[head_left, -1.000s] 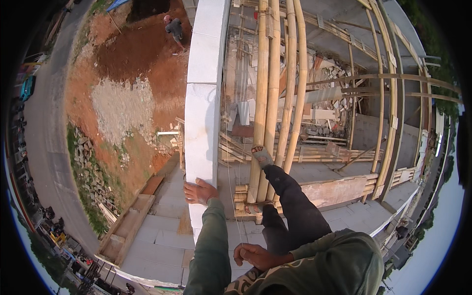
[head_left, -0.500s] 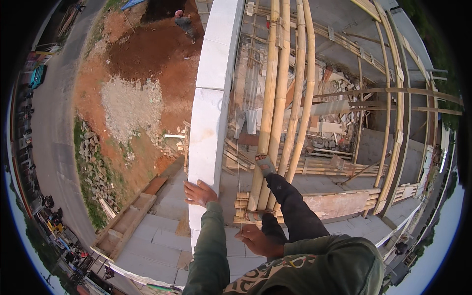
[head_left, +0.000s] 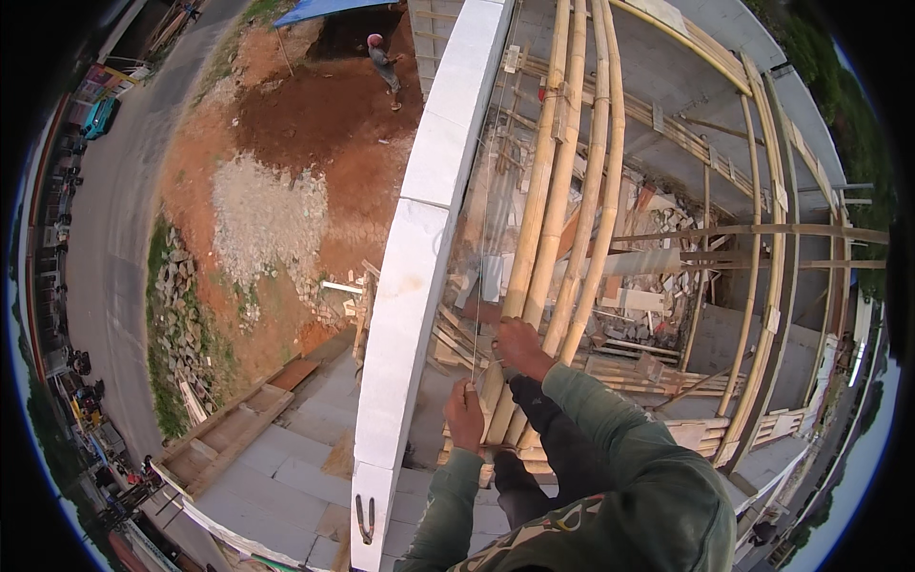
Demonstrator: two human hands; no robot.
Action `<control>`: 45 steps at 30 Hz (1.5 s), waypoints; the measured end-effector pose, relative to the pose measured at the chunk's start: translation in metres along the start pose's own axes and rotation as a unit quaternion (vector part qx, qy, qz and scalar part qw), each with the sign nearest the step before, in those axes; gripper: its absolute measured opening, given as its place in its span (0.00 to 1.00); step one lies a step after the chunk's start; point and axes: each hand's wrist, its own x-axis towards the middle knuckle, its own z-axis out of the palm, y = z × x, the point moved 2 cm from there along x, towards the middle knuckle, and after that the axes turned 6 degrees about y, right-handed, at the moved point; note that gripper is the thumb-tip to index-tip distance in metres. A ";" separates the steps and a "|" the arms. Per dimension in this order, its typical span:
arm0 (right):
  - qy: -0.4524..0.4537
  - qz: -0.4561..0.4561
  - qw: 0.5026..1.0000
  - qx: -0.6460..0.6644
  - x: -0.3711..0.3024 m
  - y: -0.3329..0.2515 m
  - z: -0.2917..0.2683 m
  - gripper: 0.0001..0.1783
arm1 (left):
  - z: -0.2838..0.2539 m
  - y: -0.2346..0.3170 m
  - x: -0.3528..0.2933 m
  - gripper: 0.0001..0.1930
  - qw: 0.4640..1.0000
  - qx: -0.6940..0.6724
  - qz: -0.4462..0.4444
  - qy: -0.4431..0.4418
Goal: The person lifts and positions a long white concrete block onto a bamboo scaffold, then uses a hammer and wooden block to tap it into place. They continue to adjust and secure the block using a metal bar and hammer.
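Observation:
My left hand (head_left: 465,417) is closed in a pinch on a thin string (head_left: 480,276) that runs along the right side of a white block wall (head_left: 408,276). My right hand (head_left: 521,347) is closed just ahead of it, over the bamboo poles (head_left: 536,238) and beside the string. What my right fingers hold, if anything, is hidden; a reddish blur shows just beyond them. On the near end of the wall top lies a pair of pincers (head_left: 365,520). My dark-trousered legs (head_left: 562,434) stand on the bamboo at the right of the wall.
Right of the wall there is a drop to rubble (head_left: 634,276), with bamboo scaffolding (head_left: 762,238) around it. A timber frame (head_left: 229,439) edges the grey block floor (head_left: 315,467). Far below, a person (head_left: 384,69) stands on red soil near a gravel heap (head_left: 267,214).
My left hand has left the wall top and now pinches the string. My right hand has moved forward over the bamboo. The pincers have come into sight, and the view has shifted.

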 end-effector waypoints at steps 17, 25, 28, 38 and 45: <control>0.346 -0.149 0.912 0.164 0.166 -0.036 -0.195 0.10 | 0.037 -0.031 -0.027 0.09 0.993 -0.084 0.020 -0.083; 0.353 -0.146 0.701 0.602 -0.035 -0.077 -0.284 0.13 | 0.086 -0.040 -0.028 0.11 0.981 -0.103 0.046 -0.158; 0.405 -0.204 0.623 0.637 -0.055 -0.071 -0.308 0.16 | 0.093 -0.029 -0.024 0.11 0.979 -0.051 0.021 -0.194; 0.434 -0.077 0.647 0.622 -0.098 -0.041 -0.293 0.13 | 0.124 0.012 0.036 0.13 0.986 -0.077 0.028 -0.145; 0.350 0.035 0.661 0.662 -0.074 -0.010 -0.251 0.11 | 0.156 -0.022 0.071 0.25 0.984 0.124 0.054 -0.117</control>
